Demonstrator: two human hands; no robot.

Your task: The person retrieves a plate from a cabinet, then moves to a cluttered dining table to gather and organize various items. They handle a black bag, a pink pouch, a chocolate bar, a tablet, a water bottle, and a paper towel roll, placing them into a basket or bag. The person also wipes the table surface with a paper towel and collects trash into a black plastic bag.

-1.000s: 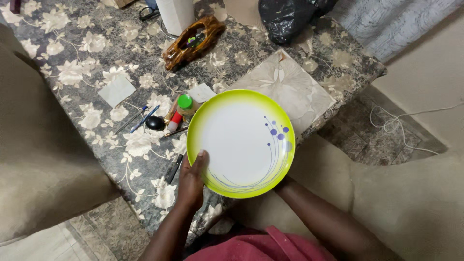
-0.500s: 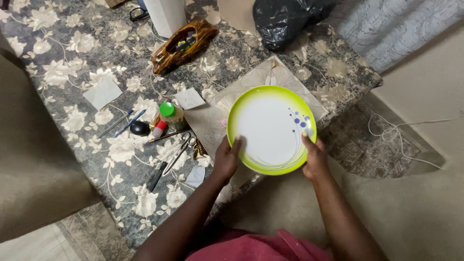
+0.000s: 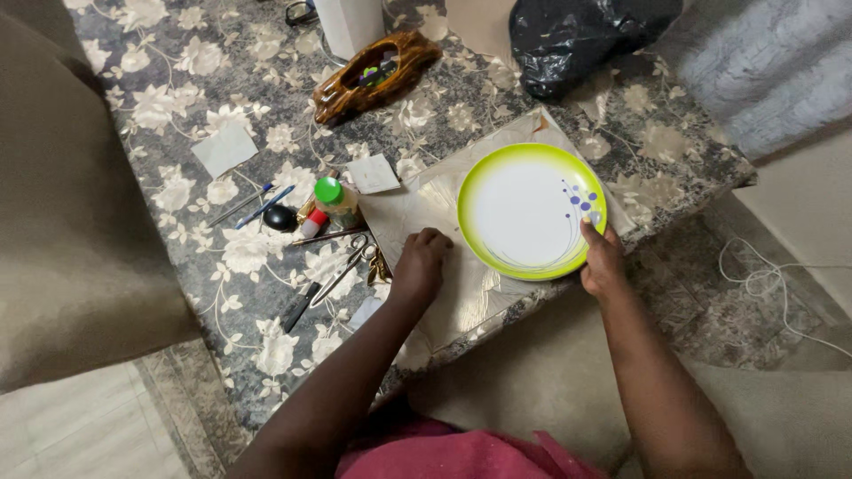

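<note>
The right hand pinches the near rim of the green-edged plate lying on the beige floral sheet, while the left hand, seemingly loosely curled and empty, rests on that sheet beside the scissors.

A round plate with a white centre and a lime-green rim lies flat, face up, on a pale cream sheet with a leaf pattern spread over the floral table. Thin purple arcs sweep along its right and lower inner edge, topped by a small cluster of purple dots (towards the right rim). The plate looks clean, and its lower right edge reaches close to the table's edge.
</note>
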